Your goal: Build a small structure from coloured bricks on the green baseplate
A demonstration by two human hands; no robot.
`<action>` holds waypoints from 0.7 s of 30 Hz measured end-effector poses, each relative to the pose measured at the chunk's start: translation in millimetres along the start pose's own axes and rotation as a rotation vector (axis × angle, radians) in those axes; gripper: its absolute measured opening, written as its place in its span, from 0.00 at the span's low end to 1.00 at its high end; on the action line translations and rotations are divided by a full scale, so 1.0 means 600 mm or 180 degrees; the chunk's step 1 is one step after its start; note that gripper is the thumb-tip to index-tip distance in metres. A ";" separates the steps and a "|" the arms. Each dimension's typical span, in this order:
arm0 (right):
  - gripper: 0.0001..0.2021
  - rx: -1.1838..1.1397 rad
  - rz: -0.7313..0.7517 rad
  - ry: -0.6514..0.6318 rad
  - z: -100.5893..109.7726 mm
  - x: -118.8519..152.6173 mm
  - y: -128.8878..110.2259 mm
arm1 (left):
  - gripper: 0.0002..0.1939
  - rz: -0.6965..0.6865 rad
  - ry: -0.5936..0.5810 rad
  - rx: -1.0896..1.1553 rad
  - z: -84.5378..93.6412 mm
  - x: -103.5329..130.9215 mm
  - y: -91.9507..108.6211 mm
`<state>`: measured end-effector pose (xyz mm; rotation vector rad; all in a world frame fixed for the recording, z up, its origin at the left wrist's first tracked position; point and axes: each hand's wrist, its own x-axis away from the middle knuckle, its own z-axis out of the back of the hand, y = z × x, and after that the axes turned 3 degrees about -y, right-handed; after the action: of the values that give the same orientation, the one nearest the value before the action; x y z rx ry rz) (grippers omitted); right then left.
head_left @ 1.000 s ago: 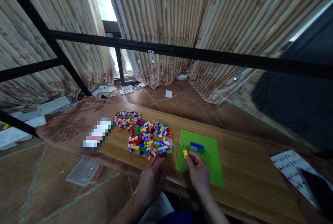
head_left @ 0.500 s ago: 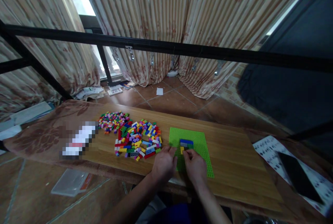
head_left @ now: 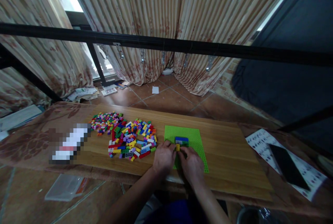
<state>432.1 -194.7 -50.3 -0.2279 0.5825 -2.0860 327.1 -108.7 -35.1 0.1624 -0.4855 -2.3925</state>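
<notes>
On the wooden board lies a green baseplate point(head_left: 196, 139). A blue brick point(head_left: 181, 139) sits on it near the middle, with grey and dark green bricks just in front, partly covered by my fingers. Between my two hands is a small yellow brick point(head_left: 178, 147), pinched from both sides. My left hand point(head_left: 164, 156) is closed, its fingertips at the brick's left side. My right hand point(head_left: 192, 164) is closed too, thumb and finger at its right side. Whether the yellow brick touches the baseplate is hidden.
Left of the baseplate spreads a pile of mixed bricks point(head_left: 132, 140), with a pile of smaller pieces point(head_left: 105, 121) behind it. A dark phone point(head_left: 288, 166) lies on a printed sheet point(head_left: 260, 140) at the right. A black rail point(head_left: 156, 43) crosses beyond the board point(head_left: 229, 151).
My left hand has come in against the yellow brick, so both hands now meet at it. The whole view has shifted slightly, with things appearing further left.
</notes>
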 end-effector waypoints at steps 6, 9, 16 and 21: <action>0.11 -0.0028 0.0107 0.0037 -0.003 -0.002 0.005 | 0.12 -0.0021 0.0115 0.0017 -0.010 0.002 -0.005; 0.12 -0.0018 0.0128 0.0032 -0.003 -0.003 0.005 | 0.12 -0.0062 0.0154 0.0038 -0.013 0.006 -0.009; 0.13 -0.0045 0.0007 0.0082 0.000 -0.007 0.004 | 0.11 -0.0056 0.0174 0.0092 -0.014 0.008 -0.010; 0.16 -0.0115 -0.0028 0.0105 0.000 -0.016 0.002 | 0.12 -0.0045 0.0135 0.0056 -0.012 0.008 -0.008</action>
<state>438.3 -187.4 -50.2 -0.2176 0.6406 -2.0922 322.3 -110.3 -43.6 0.2245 -0.4872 -2.3941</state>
